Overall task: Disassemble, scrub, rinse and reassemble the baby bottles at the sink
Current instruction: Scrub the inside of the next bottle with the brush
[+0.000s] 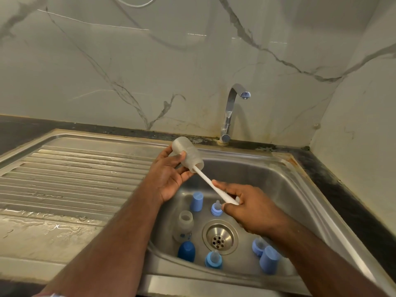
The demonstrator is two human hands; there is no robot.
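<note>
Bottle [188, 154], clear and tilted mouth-down to the right, sits above the sink's [278, 189] far-left edge; I see my left hand [169, 176] gripping it. My right hand [246, 206] pinches a white brush handle [214, 187] that enters the bottle's mouth. Down in the basin stand another clear bottle [183, 228], its blue print unreadable, blue caps and teat rings.
</note>
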